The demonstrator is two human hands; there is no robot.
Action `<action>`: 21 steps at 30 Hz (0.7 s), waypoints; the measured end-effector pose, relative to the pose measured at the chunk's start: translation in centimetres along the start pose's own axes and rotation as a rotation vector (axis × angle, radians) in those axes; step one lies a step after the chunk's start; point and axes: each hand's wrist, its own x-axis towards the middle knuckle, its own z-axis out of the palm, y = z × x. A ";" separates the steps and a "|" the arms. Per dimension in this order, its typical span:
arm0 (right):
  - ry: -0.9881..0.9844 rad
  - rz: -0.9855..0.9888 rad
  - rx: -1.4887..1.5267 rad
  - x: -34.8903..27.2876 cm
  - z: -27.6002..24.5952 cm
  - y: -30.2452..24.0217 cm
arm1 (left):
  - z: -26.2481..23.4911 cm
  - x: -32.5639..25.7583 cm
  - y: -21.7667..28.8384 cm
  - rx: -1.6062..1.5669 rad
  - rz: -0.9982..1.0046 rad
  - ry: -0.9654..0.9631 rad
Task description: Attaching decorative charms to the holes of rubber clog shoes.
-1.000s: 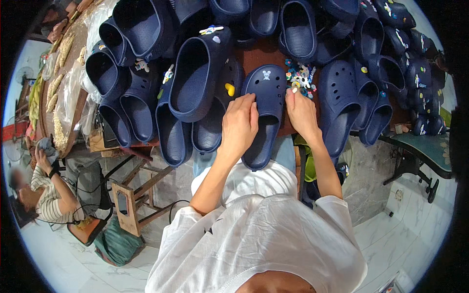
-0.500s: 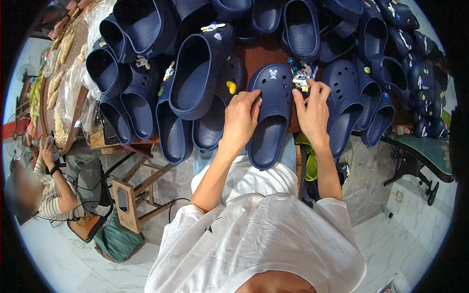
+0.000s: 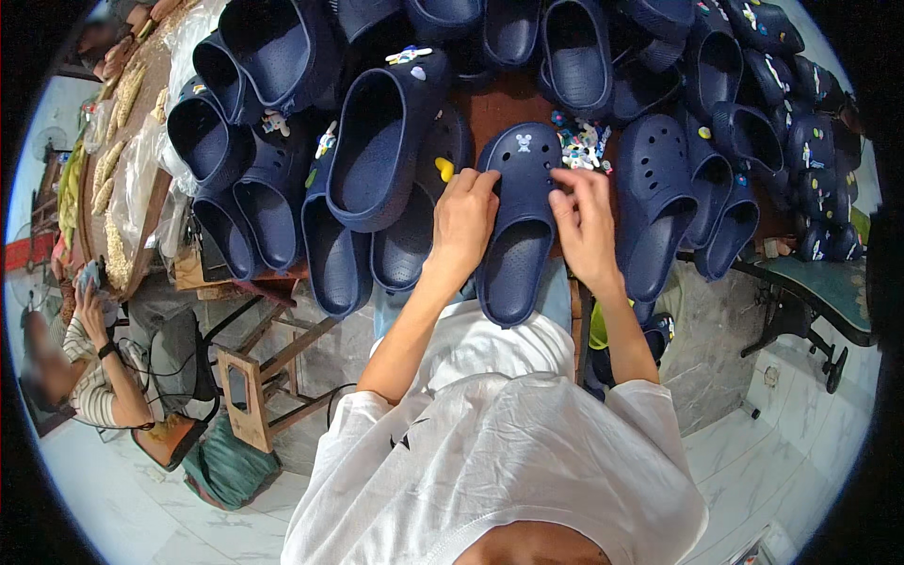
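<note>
Pinning a navy clog (image 3: 516, 226) flat on the brown table (image 3: 499, 104).
Your left hand (image 3: 463, 224) grips its left edge, fingers curled over the rim; your right hand (image 3: 584, 226) pinches at the toe's right side, just below a heap of small coloured charms (image 3: 584, 146).

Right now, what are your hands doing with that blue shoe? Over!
Left hand steadies the clog at its side. Right hand fingers at the toe holes, by the charm pile. More clogs crowd both sides.
</note>
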 end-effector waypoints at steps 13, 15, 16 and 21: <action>-0.057 -0.090 0.188 1.8 0.5 -0.2 | 0.8 2.3 3.4 -0.548 -0.272 -0.026; -0.025 -0.155 0.152 1.8 0.6 0.1 | 0.8 2.4 3.3 -0.543 -0.279 -0.027; -0.025 -0.157 0.154 1.9 0.6 0.2 | 0.6 2.4 3.3 -0.542 -0.278 -0.031; 0.139 -0.024 -0.062 3.0 -0.3 3.2 | -0.4 0.5 3.0 -0.298 -0.122 0.014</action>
